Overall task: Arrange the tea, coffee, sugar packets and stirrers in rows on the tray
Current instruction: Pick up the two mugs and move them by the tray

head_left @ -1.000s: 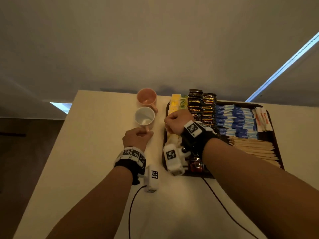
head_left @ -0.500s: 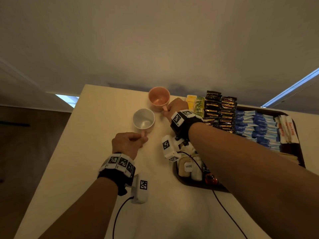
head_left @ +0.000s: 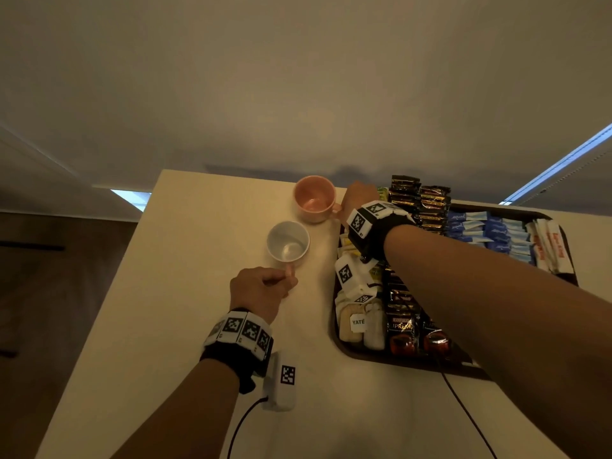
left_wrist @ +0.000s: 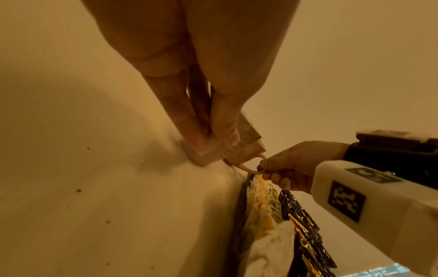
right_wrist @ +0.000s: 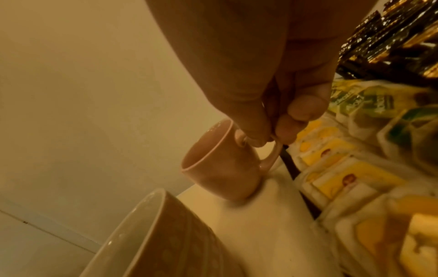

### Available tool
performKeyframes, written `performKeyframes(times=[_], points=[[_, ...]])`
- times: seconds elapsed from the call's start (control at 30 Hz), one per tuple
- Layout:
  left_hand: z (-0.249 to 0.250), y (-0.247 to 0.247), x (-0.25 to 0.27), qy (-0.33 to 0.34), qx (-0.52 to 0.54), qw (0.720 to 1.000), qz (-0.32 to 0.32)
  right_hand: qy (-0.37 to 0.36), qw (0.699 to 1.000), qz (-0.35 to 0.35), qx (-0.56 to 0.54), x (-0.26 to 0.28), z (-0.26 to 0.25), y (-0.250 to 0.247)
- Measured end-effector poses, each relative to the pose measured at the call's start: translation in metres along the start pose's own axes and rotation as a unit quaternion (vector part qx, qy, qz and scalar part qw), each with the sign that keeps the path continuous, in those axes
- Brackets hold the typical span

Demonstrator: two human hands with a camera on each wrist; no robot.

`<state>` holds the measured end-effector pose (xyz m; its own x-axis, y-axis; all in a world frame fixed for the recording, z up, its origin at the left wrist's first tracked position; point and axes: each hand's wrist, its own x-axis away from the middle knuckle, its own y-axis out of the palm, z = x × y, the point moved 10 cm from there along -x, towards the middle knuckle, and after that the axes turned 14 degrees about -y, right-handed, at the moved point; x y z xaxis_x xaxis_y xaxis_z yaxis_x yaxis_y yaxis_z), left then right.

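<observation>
Rows fill the dark tray (head_left: 397, 362): tea bags (head_left: 359, 323) on the left, then black coffee packets (head_left: 419, 202), blue sugar packets (head_left: 490, 230) and white sugar packets (head_left: 549, 246). My right forearm hides the stirrers. Left of the tray stand a pink mug (head_left: 314, 198) and a white mug (head_left: 288, 241). My right hand (head_left: 347, 202) pinches the pink mug's handle (right_wrist: 275, 150). My left hand (head_left: 288, 279) pinches the white mug's handle (head_left: 289, 270).
The cream table (head_left: 165, 293) ends just behind the pink mug and drops off on the left. Black cables (head_left: 463, 402) from the wrist cameras trail over the near part of the table. A plain wall rises behind.
My right hand left the tea bags on the tray, reached left and took hold of the pink mug's handle. My left hand keeps hold of the white mug's handle.
</observation>
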<state>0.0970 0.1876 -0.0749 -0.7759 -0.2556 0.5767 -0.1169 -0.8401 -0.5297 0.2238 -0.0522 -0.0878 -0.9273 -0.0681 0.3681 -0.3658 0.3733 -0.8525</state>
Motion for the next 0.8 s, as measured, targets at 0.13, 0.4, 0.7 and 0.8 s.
performKeyframes(times=[0.13,0.4,0.7,0.8], points=[[0.006,0.008,0.002,0.011,-0.012,1.000,-0.003,-0.015,1.000,0.007,-0.013,0.002,0.004,-0.008],[0.011,0.021,0.001,0.017,-0.022,1.000,-0.004,-0.043,0.999,0.010,-0.004,0.005,-0.001,-0.012],[0.010,0.015,-0.003,-0.006,-0.006,1.000,0.016,-0.054,0.998,-0.026,-0.030,0.019,-0.007,0.004],[0.007,0.013,-0.001,-0.021,-0.006,1.000,0.015,-0.046,0.997,-0.030,-0.051,0.022,-0.009,0.007]])
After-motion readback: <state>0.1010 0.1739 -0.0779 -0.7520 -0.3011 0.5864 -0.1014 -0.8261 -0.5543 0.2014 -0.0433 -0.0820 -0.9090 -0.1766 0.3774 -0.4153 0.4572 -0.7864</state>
